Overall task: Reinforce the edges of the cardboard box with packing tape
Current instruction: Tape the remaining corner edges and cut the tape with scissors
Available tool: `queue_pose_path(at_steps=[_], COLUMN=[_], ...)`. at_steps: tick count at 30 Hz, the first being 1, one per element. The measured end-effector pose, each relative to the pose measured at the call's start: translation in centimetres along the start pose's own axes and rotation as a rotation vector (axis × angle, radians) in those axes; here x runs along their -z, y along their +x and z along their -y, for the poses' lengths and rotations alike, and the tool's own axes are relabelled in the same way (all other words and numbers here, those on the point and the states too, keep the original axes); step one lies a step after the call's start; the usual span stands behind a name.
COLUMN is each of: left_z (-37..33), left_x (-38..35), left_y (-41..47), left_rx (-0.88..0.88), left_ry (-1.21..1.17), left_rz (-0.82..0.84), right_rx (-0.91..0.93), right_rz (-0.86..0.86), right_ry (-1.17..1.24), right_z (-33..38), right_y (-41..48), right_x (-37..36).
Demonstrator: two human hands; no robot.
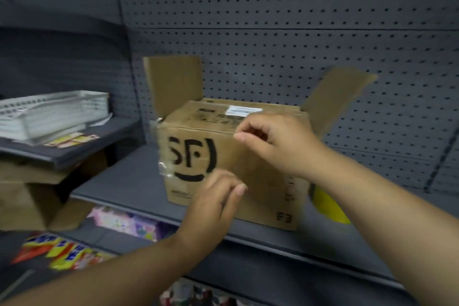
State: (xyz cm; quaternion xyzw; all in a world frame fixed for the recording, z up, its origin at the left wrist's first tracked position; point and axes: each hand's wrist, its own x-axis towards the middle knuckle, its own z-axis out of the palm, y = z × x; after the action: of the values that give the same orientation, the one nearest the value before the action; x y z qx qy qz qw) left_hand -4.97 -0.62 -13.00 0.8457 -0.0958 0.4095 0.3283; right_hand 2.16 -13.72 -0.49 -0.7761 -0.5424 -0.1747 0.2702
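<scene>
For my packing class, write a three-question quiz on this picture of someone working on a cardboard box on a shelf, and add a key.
1. True or false: the left flap and right flap of the cardboard box are both raised, not folded shut.
2. Where is the right hand? A) at the box's top front edge B) inside the box C) gripping a raised flap
3. Fill in: crumpled clear tape shows on the front corner edge at the picture's ____ side.

Key: 1 true; 2 A; 3 left
</scene>
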Motion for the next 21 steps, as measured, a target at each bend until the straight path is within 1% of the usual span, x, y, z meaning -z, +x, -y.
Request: queue_pose_path(at_steps=[3, 5, 7, 9, 11, 13, 16, 21], left_z=[4.3, 6.7, 8.9, 10.8, 12.2, 13.3, 14.3, 16.2], left_x=[4.2, 6.0, 6.9, 7.2, 7.2, 6.8, 6.0, 5.1], left_y=[-0.2, 0.3, 1.1, 2.0, 2.6, 2.7, 2.4, 2.5], left_rx=[0.122, 0.276, 0.424, 0.461, 0.457, 0.435, 0.409, 0.384], left_ry=[0.046, 0.022, -0.007, 0.032, 0.016, -0.033, -0.090, -0.155], left_rz=[-0.241, -0.321, -0.303, -0.245, -0.169, -0.106, -0.023, 0.024], right_rx=[0.161, 0.238, 0.382, 0.509, 0.567, 0.578, 0.579, 0.599], right_rz=[0.118, 0.179, 0.249, 0.293, 0.359, 0.437, 0.463, 0.443], right_ry=[-0.198, -0.273, -0.394, -0.558, -0.705, -0.822, -0.968, -1.017], right_z=[2.6, 3.8, 4.8, 5.0, 4.6, 4.2, 3.6, 2.9], right_y=[5.1, 8.4, 11.4, 14.0, 16.1, 16.9, 17.1, 16.8], right_x=[-4.2, -6.9, -8.9, -10.3, -11.0, -11.1, -10.7, -10.6])
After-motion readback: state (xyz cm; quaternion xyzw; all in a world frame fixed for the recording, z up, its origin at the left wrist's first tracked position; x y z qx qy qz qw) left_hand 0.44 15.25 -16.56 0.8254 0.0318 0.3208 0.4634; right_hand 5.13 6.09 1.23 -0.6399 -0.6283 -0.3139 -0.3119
